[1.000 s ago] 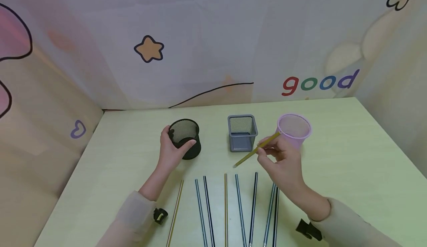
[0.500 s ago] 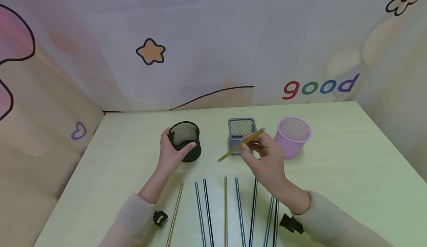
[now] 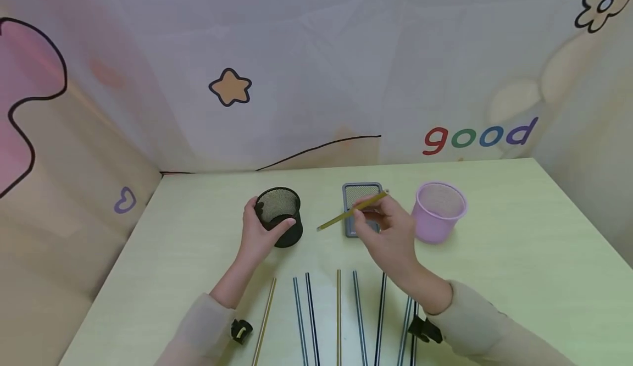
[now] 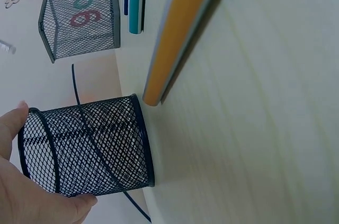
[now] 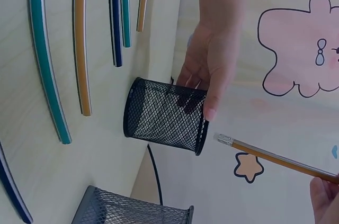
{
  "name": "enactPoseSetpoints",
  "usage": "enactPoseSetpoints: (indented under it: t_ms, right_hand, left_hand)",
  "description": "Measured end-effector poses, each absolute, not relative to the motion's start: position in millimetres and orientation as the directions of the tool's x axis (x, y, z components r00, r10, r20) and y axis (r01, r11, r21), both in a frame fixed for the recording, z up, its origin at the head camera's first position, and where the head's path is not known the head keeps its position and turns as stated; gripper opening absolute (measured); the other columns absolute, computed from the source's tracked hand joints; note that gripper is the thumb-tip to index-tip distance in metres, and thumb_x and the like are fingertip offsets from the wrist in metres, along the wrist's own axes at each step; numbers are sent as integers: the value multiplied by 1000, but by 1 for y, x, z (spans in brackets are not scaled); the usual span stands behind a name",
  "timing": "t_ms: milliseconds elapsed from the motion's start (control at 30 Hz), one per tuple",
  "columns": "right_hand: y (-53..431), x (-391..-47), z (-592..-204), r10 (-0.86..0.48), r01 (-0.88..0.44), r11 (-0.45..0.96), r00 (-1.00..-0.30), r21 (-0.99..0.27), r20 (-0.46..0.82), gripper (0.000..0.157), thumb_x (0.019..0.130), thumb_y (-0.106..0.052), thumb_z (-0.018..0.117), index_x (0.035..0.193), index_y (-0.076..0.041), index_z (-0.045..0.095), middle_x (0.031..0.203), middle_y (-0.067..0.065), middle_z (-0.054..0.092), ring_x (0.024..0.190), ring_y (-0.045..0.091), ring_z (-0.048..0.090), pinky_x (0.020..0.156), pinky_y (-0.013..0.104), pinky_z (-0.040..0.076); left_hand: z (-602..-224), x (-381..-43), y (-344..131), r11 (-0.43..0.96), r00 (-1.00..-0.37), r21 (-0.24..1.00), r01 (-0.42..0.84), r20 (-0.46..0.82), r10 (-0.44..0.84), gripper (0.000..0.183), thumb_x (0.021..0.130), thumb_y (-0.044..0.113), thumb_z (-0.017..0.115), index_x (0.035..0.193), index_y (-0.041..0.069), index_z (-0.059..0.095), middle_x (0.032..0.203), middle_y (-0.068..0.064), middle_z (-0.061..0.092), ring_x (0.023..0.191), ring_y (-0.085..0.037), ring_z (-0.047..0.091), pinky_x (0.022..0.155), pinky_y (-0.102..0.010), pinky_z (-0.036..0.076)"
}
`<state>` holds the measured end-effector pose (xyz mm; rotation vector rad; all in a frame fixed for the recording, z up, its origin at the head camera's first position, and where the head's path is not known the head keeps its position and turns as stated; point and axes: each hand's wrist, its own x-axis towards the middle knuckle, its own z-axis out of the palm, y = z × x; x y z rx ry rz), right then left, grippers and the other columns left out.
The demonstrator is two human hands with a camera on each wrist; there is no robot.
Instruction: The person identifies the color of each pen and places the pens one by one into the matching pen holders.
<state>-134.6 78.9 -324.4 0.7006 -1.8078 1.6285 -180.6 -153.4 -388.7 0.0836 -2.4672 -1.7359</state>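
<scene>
My left hand (image 3: pixel 258 238) grips a round black mesh pen holder (image 3: pixel 293 233) near its rim, thumb in front and fingers round the far side. The holder stands upright on the table, as the left wrist view also shows. In my right hand (image 3: pixel 395 239) a yellow pencil (image 3: pixel 332 221) is pinched between thumb and fingers, slanting down to the left. Its eraser end (image 5: pixel 224 139) points at the black holder's rim and is apart from it. Behind the right hand is a square grey mesh pen holder (image 3: pixel 350 227), partly hidden.
A round purple pen holder (image 3: pixel 436 224) stands right of the grey one. Several yellow, teal and dark blue pencils lie lengthwise in a row on the table (image 3: pixel 514 267), among them a yellow pencil (image 3: pixel 338 316) and a teal pencil (image 3: pixel 299 322). A printed cloth (image 3: pixel 306 80) hangs behind.
My right hand has carried the yellow pencil left, from in front of the purple holder to the grey one, nearer the black holder. My left hand keeps its grip there.
</scene>
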Motion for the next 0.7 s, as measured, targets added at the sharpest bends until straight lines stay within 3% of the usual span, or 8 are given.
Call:
enactPoseSetpoints:
  t_ms: [133, 333, 700]
  right_hand:
    - [73, -138, -324, -3, -756, 95, -651, -648, 759, 18, 75, 23, 58, 90, 13, 60, 88, 25, 62, 84, 5, 62, 75, 17, 54]
    - [64, -143, -320, -17, -789, 97, -611, -606, 792, 20, 74, 22, 60, 91, 12, 62, 88, 24, 63, 84, 5, 62, 74, 17, 54]
    - [51, -155, -325, -23, -785, 73, -618, -616, 786, 17, 75, 21, 61, 89, 12, 63, 88, 23, 63, 86, 5, 61, 74, 18, 54]
  left_hand:
    - [-387, -180, -153, 331, -991, 943, 26, 67, -112, 96, 78, 20, 78, 145, -5, 14, 145, -25, 26, 133, -37, 32, 111, -50, 28]
    - [-387, -180, -153, 329, -991, 944, 27, 68, -112, 96, 78, 20, 78, 145, -6, 14, 146, -25, 25, 134, -37, 31, 111, -50, 28]
    - [-386, -181, -153, 346, -991, 938, 17, 61, -116, 96, 78, 19, 78, 145, -6, 14, 146, -25, 25, 134, -37, 31, 112, -49, 27]
